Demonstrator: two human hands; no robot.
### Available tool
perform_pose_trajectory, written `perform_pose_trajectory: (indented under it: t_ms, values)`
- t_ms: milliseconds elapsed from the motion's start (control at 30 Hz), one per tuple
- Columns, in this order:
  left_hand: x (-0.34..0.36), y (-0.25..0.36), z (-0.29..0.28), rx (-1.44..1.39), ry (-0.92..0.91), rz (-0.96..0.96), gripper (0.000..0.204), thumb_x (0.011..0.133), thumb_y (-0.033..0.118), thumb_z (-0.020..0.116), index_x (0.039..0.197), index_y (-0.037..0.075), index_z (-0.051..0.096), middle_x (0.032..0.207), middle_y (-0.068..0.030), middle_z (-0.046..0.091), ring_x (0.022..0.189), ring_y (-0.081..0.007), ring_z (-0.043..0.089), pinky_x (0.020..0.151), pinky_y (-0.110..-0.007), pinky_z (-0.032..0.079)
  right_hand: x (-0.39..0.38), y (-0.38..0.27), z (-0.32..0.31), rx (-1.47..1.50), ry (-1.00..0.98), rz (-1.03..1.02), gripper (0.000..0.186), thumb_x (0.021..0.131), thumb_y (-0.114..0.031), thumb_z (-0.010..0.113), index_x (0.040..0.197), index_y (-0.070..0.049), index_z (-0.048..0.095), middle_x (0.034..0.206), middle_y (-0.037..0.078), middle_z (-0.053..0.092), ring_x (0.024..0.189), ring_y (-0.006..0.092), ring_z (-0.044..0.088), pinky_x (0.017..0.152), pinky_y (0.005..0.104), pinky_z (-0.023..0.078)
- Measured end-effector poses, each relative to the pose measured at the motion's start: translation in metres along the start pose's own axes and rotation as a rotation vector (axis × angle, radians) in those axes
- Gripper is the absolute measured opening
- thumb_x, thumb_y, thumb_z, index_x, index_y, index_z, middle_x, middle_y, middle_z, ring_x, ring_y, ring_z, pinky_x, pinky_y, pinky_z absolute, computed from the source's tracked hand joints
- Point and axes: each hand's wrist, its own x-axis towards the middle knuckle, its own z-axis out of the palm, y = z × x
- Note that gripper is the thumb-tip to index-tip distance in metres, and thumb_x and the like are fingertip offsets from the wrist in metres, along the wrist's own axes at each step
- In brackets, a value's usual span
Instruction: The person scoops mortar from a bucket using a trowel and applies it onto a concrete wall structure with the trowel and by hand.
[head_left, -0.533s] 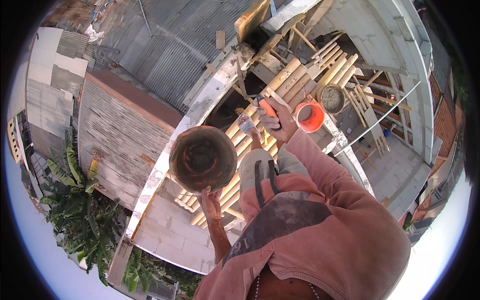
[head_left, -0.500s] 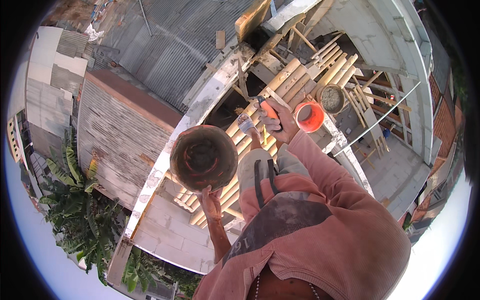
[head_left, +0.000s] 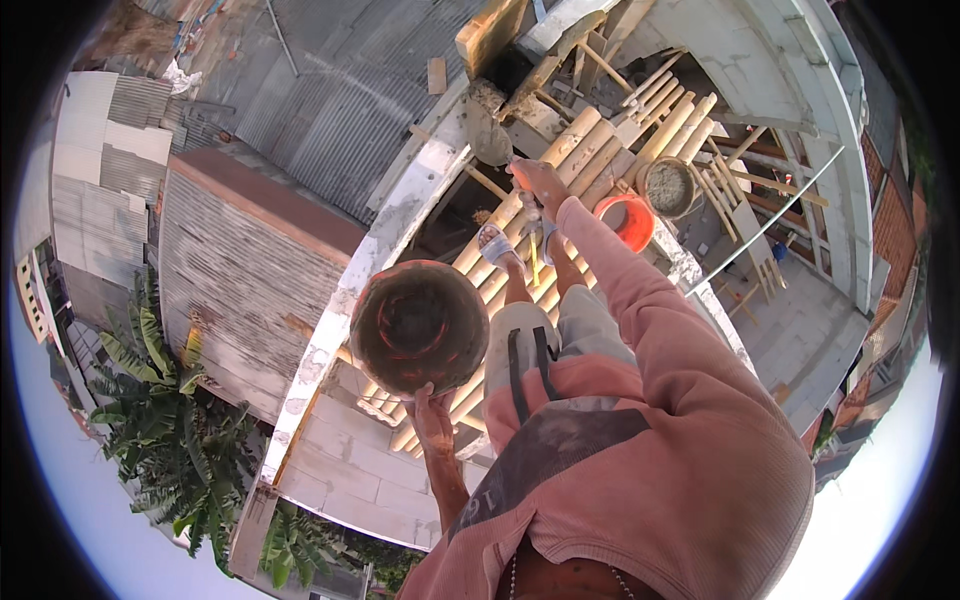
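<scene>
My left hand grips the near rim of a round, mortar-caked bucket, its dark inside streaked with orange. The bucket is held up beside my left thigh, its mouth facing up. My right arm is stretched far forward, and my right hand is closed round the handle of a trowel. Its grey, smeared blade lies over the top of the rough wall, near a corner post; whether it touches the wall I cannot tell. The handle is mostly hidden in my fingers.
I stand in sandals on bamboo poles laid side by side, with drops between them and the wall. An orange bucket and a bucket of grey mortar stand to the right. Metal roofs lie beyond the wall; a thin rod slants at right.
My right hand has reached forward and slightly left, turning the trowel so its blade is broadside over the wall. The held bucket has shifted slightly right and nearer.
</scene>
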Motion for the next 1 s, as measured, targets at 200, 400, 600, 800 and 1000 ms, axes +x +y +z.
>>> perform_pose_trajectory:
  t_ms: [200, 400, 600, 800, 1000]
  values:
    - [-0.009, 0.003, 0.000, -0.015, 0.031, -0.024, 0.050, 0.088, -0.002, 0.057, 0.136, 0.006, 0.043, 0.119, -0.0179, 0.063, 0.103, -0.0316, 0.069, 0.089, -0.047, 0.062, 0.016, 0.011, 0.036, 0.491, -0.072, -0.044, 0.029, 0.097, -0.033, 0.055, 0.097, -0.004, 0.057, 0.071, 0.002, 0.049, 0.047, 0.0091, 0.040, 0.041, 0.0245, 0.031]
    - [-0.016, 0.000, -0.007, -0.031, 0.053, -0.053, 0.043, 0.088, -0.002, 0.057, 0.130, 0.005, 0.048, 0.114, -0.0165, 0.066, 0.101, -0.0318, 0.069, 0.087, -0.047, 0.063, -0.008, 0.011, 0.042, 0.545, -0.086, -0.033, 0.029, 0.098, -0.032, 0.053, 0.100, -0.004, 0.058, 0.072, 0.001, 0.050, 0.049, 0.0075, 0.040, 0.042, 0.0224, 0.031]
    - [-0.012, -0.004, -0.011, 0.002, 0.059, -0.087, 0.043, 0.088, -0.002, 0.058, 0.130, 0.006, 0.049, 0.115, -0.0160, 0.066, 0.099, -0.0315, 0.069, 0.088, -0.047, 0.062, 0.031, -0.001, 0.042, 0.690, -0.145, -0.066, 0.024, 0.100, -0.028, 0.051, 0.095, -0.005, 0.055, 0.073, 0.001, 0.050, 0.050, 0.0072, 0.040, 0.044, 0.0219, 0.032]
    - [-0.014, -0.003, 0.005, 0.089, -0.027, -0.087, 0.043, 0.087, 0.000, 0.059, 0.130, -0.001, 0.049, 0.117, -0.0197, 0.065, 0.103, -0.0335, 0.069, 0.093, -0.046, 0.060, 0.052, -0.012, 0.047, 1.145, -0.300, -0.106, 0.027, 0.103, -0.029, 0.045, 0.098, -0.004, 0.053, 0.074, 0.001, 0.050, 0.047, 0.0071, 0.038, 0.042, 0.0229, 0.034]
    - [-0.008, 0.015, 0.017, 0.133, -0.068, -0.123, 0.051, 0.090, 0.000, 0.057, 0.137, 0.001, 0.040, 0.122, -0.0218, 0.061, 0.105, -0.0332, 0.067, 0.093, -0.048, 0.060, -0.065, 0.019, 0.032, 0.501, -0.210, -0.082, 0.029, 0.099, -0.034, 0.056, 0.103, -0.005, 0.056, 0.078, 0.002, 0.053, 0.049, 0.0092, 0.045, 0.044, 0.0253, 0.037]
